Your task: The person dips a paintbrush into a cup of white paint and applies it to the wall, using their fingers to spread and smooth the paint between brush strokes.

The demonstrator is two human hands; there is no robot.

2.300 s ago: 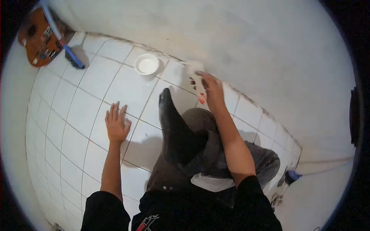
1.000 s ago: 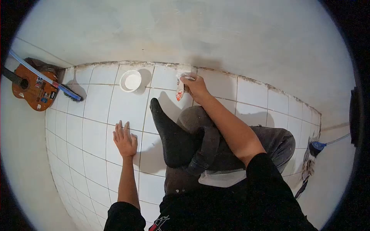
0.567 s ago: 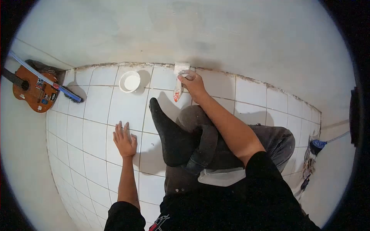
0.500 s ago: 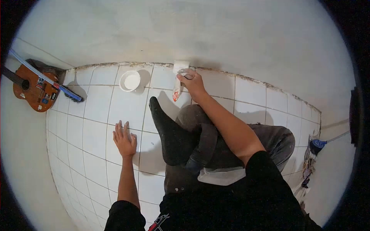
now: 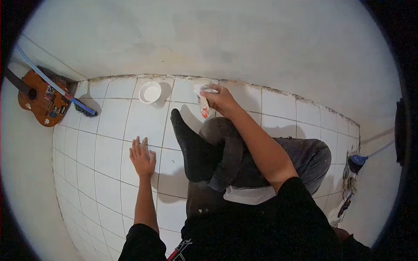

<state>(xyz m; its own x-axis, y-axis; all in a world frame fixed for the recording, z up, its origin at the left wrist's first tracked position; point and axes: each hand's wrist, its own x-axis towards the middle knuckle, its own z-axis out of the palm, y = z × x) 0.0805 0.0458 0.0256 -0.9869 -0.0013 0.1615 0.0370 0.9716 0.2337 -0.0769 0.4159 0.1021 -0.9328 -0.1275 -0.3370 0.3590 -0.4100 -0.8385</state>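
Note:
My right hand (image 5: 220, 99) is closed around a paintbrush (image 5: 204, 112) smeared with white, its handle end reddish-orange and pointing back toward me. The brush's bristle end is just short of the foot of the wall (image 5: 261, 48), partly hidden by my fingers. Left of it, a small white tub (image 5: 150, 92) with white contents stands on the tiles, touched by neither hand. My left hand (image 5: 143, 160) rests on the tiled floor (image 5: 109, 152), fingers spread, holding nothing.
My crossed legs and black-socked foot (image 5: 191, 152) lie between my hands. At the far left, a guitar (image 5: 41, 98) leans in the corner beside a blue broom (image 5: 82, 107). On the right, another blue brush head (image 5: 358, 162) stands near the wall. A white cloth-like piece (image 5: 249, 195) lies on my lap.
My right hand has drawn the paintbrush back from the wall base, slightly toward me. My left hand stays on the floor. The view has shifted a little.

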